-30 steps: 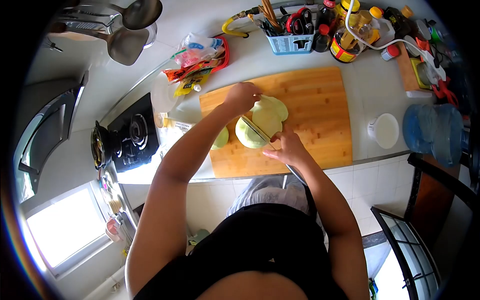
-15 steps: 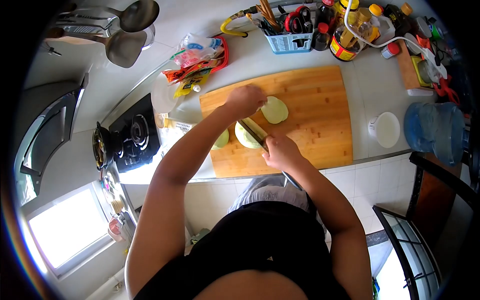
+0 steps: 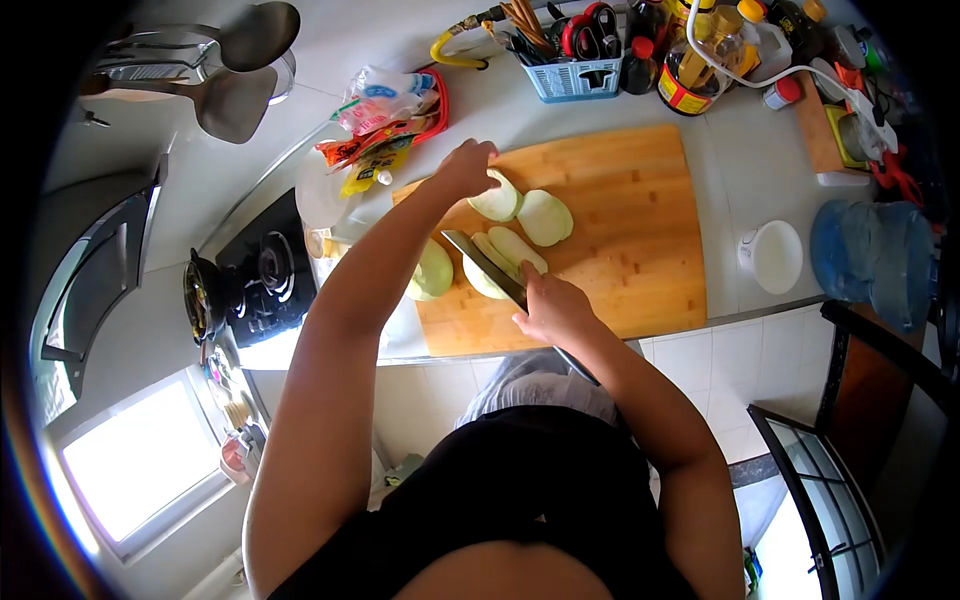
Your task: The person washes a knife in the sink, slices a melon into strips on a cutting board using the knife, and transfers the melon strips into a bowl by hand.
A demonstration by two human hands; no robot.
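A pale green vegetable, whose kind I cannot tell, lies cut up on the wooden cutting board (image 3: 630,220). My left hand (image 3: 468,168) is at the board's far left edge, fingers apart, its thumb at the edge of a pale slice (image 3: 497,201). Another round slice (image 3: 546,218) lies flat beside that one. My right hand (image 3: 557,308) is closed around a knife (image 3: 490,268), the blade slanting away to the left across the cut piece (image 3: 516,250). Left of the blade rests a larger green piece (image 3: 431,272), partly behind my left forearm.
Packets in a red tray (image 3: 437,112) stand behind the board. A blue utensil basket (image 3: 575,80) and several bottles line the back. To the right are a white tub (image 3: 774,257) and a large blue water bottle (image 3: 870,250). A black stove (image 3: 270,270) is at left.
My left hand has moved away from the knife, up and left, and a second slice now lies beside the round one. The knife has shifted slightly left, with the cut piece spread beside it.
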